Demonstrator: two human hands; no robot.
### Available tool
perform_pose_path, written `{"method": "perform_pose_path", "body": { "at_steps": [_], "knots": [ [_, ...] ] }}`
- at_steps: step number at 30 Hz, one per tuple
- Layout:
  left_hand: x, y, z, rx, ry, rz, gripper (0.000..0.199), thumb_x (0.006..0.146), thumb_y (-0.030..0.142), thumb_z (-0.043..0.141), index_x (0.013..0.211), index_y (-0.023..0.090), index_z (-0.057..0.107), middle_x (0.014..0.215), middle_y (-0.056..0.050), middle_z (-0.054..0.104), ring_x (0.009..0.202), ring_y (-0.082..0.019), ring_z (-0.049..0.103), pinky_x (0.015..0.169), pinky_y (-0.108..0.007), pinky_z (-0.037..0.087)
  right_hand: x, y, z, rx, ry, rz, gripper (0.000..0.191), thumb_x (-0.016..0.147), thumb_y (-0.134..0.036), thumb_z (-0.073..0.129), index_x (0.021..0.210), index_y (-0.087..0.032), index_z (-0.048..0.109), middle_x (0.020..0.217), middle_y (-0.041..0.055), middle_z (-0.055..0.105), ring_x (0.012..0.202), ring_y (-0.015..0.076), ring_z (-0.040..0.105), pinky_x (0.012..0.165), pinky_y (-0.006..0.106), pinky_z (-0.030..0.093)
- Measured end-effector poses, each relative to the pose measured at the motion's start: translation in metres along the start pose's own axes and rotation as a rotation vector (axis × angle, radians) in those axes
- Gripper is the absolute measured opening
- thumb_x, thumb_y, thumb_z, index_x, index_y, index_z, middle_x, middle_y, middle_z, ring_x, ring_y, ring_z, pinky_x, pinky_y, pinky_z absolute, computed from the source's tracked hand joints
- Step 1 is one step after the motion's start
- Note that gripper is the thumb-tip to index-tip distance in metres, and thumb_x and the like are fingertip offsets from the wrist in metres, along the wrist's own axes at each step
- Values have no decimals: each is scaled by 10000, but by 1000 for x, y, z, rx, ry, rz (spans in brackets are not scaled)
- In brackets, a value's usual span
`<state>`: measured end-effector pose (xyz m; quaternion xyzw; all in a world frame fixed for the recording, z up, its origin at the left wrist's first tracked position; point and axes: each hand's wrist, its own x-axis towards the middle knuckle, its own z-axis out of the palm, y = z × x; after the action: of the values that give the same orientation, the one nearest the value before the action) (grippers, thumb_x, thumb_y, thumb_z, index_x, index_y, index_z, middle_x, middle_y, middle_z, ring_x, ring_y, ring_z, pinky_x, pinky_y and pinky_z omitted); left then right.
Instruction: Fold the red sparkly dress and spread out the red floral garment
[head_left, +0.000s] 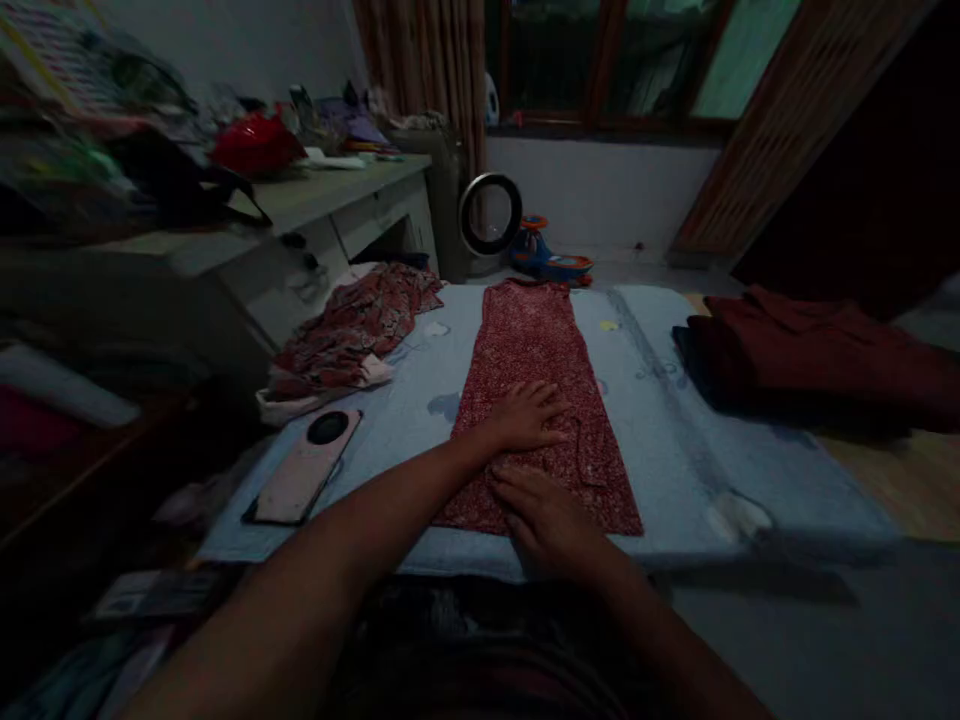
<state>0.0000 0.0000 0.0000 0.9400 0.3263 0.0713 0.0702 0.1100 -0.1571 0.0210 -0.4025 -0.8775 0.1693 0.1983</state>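
Left hand point(529, 415) and right hand point(551, 515) lie flat on long, red speckled cloth point(529, 335).
Left fingers spread; right fingers together. Right of the oblong pink phone point(304, 472), the cloth points longways, away from the person.

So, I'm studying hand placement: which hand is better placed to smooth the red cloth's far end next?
Probably the left hand: it rests on the red cloth nearer that end than the right hand.
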Motion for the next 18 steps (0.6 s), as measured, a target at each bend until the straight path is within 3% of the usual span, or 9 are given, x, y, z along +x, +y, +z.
{"method": "perform_pose_path", "body": {
  "at_steps": [12,15,18],
  "knots": [
    [-1,4,-9,4,-37,-5,705,929,709,328,1516,321,355,1635,-96,250,1493,-334,218,1179,-559,164,-15,-5,-15,71,-113,-3,429,921,-168,474,1328,-170,610,1448,93,548,1393,234,451,1178,476,348],
    [-1,4,-10,11,-34,-4,692,928,700,355,1508,323,369,1632,-87,262,1489,-325,229,1179,-551,174,-18,-3,-21,105,-81,-12,385,946,-171,443,1276,-180,640,1392,80,603,1349,203,503,1163,441,382],
    [0,5,-9,23,-28,-7,671,930,685,378,1496,324,390,1621,-84,290,1482,-310,249,1176,-537,192,-19,2,-18,42,13,1,427,952,-175,432,1355,-154,573,1491,110,496,1405,219,432,1179,477,351]
  ]
}}
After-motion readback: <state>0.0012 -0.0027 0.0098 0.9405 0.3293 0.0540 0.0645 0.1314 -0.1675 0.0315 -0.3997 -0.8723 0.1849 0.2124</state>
